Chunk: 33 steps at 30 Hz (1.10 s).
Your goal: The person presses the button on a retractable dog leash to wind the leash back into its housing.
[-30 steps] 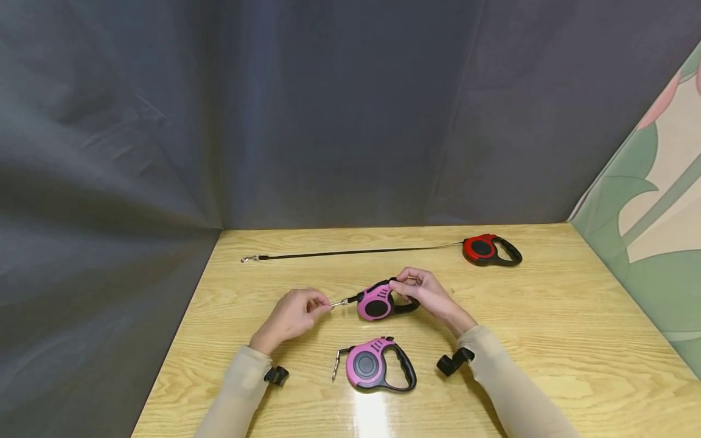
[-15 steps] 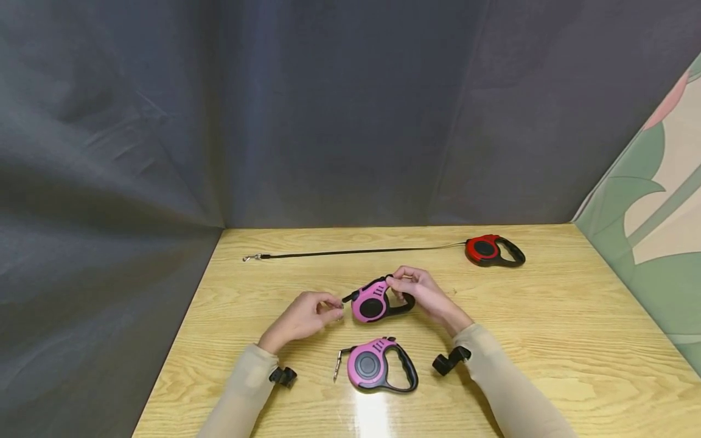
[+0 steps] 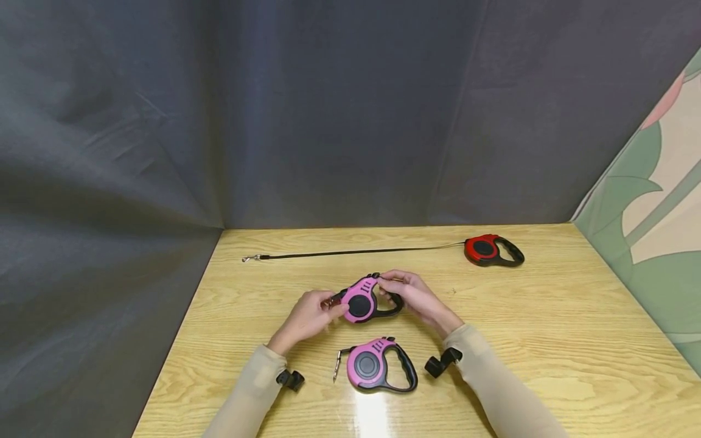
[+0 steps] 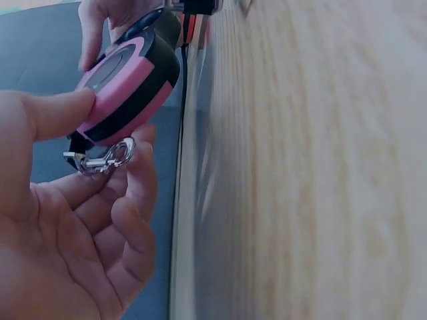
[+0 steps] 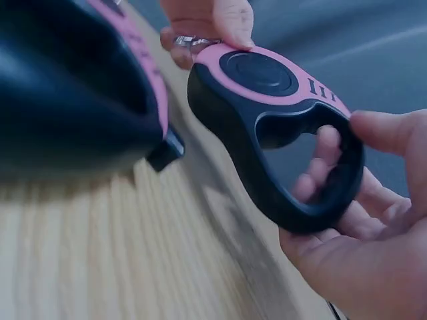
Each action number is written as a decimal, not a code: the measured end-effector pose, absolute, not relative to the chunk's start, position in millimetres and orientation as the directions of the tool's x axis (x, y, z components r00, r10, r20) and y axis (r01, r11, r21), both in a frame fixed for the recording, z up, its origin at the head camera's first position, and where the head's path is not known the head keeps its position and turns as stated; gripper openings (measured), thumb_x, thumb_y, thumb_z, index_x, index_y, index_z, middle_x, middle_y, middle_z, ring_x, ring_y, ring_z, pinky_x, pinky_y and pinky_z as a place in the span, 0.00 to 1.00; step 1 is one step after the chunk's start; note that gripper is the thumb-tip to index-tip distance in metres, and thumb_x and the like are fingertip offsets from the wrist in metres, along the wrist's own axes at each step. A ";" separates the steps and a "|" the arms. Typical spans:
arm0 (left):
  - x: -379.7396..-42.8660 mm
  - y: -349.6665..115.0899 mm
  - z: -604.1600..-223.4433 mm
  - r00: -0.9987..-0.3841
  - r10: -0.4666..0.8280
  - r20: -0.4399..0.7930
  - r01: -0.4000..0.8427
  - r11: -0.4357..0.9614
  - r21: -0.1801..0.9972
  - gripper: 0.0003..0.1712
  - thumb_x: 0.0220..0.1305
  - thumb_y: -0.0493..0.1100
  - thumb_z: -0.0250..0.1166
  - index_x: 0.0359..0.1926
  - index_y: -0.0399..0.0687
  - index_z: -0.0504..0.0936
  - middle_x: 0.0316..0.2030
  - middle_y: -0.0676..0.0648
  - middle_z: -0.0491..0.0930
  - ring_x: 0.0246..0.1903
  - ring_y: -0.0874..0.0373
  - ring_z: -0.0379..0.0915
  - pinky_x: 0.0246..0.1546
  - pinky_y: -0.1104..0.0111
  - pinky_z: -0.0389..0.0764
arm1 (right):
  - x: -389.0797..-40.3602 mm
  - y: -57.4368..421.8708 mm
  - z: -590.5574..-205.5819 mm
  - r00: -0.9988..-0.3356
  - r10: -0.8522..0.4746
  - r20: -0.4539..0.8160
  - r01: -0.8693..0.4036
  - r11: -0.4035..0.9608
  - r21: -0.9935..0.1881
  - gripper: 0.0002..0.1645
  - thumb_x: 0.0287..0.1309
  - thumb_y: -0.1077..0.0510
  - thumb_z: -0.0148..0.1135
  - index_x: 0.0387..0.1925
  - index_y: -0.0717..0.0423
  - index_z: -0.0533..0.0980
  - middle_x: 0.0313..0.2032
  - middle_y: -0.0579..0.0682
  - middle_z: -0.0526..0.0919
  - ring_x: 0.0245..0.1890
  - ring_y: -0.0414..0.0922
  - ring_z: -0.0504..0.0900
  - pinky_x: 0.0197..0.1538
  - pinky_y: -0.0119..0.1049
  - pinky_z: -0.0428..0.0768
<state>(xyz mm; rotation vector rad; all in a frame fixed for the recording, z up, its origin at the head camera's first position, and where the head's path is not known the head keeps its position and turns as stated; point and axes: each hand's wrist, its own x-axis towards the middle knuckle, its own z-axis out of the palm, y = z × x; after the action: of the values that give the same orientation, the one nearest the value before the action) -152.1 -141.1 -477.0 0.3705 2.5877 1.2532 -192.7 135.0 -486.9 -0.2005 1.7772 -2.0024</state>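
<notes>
Both hands hold a pink and black retractable dog leash (image 3: 359, 306) up over the table. My left hand (image 3: 308, 317) has its thumb on the pink casing near the cord outlet, fingers behind and below it. In the left wrist view the metal snap clip (image 4: 95, 163) lies against those fingers, close to the casing. My right hand (image 3: 414, 299) grips the black loop handle (image 5: 291, 212), thumb at its top and fingers partly through the opening. Nearer the body, a second pink retractable leash (image 3: 366, 365) lies flat, its clip (image 3: 336, 366) hanging out on the left.
Toward the back right lies a red and black retractable leash (image 3: 484, 248). Its black strap (image 3: 350, 251) is pulled out leftward across the wooden table (image 3: 547, 316), ending in a metal clip (image 3: 251, 258). Dark fabric (image 3: 339, 121) hangs behind and at the left.
The held leash has moved left, and its clip and short strap have drawn in toward the casing. My left hand has moved right, from pinching the clip to thumb on the casing.
</notes>
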 end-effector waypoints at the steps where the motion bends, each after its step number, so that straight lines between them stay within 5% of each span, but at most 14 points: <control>1: -152.5 -141.4 -477.9 -0.941 0.320 -0.110 0.109 0.595 0.796 0.16 0.74 0.53 0.68 0.33 0.48 0.84 0.25 0.46 0.84 0.19 0.59 0.76 0.24 0.69 0.74 | -192.4 135.3 -487.8 -0.889 -0.421 -0.181 0.219 -0.044 -0.975 0.17 0.76 0.60 0.60 0.58 0.69 0.78 0.36 0.47 0.86 0.34 0.39 0.79 0.41 0.31 0.79; 5: -154.7 -143.0 -482.0 -0.949 0.284 -0.137 0.059 0.588 0.807 0.16 0.74 0.52 0.67 0.35 0.44 0.86 0.26 0.46 0.84 0.21 0.59 0.75 0.25 0.69 0.74 | -191.6 136.3 -491.3 -0.904 -0.397 -0.157 0.143 0.065 -0.988 0.25 0.75 0.63 0.61 0.66 0.75 0.73 0.45 0.60 0.90 0.41 0.42 0.87 0.47 0.32 0.84; 9: -156.9 -145.0 -486.1 -0.954 0.250 -0.165 0.012 0.581 0.814 0.16 0.74 0.52 0.68 0.40 0.43 0.87 0.28 0.49 0.82 0.24 0.59 0.74 0.28 0.68 0.76 | -191.1 135.0 -496.0 -0.926 -0.352 -0.139 0.080 0.176 -0.981 0.22 0.73 0.62 0.65 0.62 0.72 0.76 0.49 0.67 0.89 0.45 0.48 0.91 0.49 0.29 0.84; 17: -159.7 -145.4 -489.7 -0.967 0.197 -0.159 -0.008 0.605 0.796 0.14 0.70 0.53 0.72 0.35 0.48 0.88 0.22 0.57 0.71 0.25 0.61 0.64 0.31 0.69 0.66 | -189.4 129.5 -501.6 -0.975 -0.222 -0.006 -0.088 0.413 -0.907 0.14 0.66 0.58 0.74 0.49 0.63 0.87 0.41 0.57 0.93 0.39 0.44 0.91 0.41 0.28 0.84; 26: -164.6 -144.2 -491.4 -0.983 0.151 -0.106 0.017 0.649 0.761 0.17 0.66 0.53 0.76 0.48 0.48 0.91 0.33 0.52 0.85 0.33 0.60 0.75 0.39 0.65 0.77 | -192.0 128.0 -503.5 -0.977 -0.196 0.087 -0.181 0.536 -0.825 0.12 0.62 0.56 0.79 0.44 0.58 0.91 0.41 0.53 0.94 0.41 0.45 0.92 0.45 0.34 0.87; 33: -161.3 -142.8 -488.3 -0.983 0.163 -0.083 0.059 0.711 0.701 0.17 0.67 0.55 0.75 0.46 0.49 0.91 0.28 0.53 0.80 0.26 0.60 0.69 0.30 0.67 0.71 | -191.7 129.3 -506.8 -0.974 -0.206 0.095 -0.199 0.569 -0.798 0.12 0.61 0.52 0.80 0.42 0.54 0.92 0.40 0.51 0.94 0.43 0.47 0.92 0.50 0.44 0.88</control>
<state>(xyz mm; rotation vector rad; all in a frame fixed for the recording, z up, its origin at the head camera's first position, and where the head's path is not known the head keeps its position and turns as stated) -161.3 -142.8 -488.3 0.1807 2.7766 1.1295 -191.7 129.3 -506.8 -0.3579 2.7751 -1.4101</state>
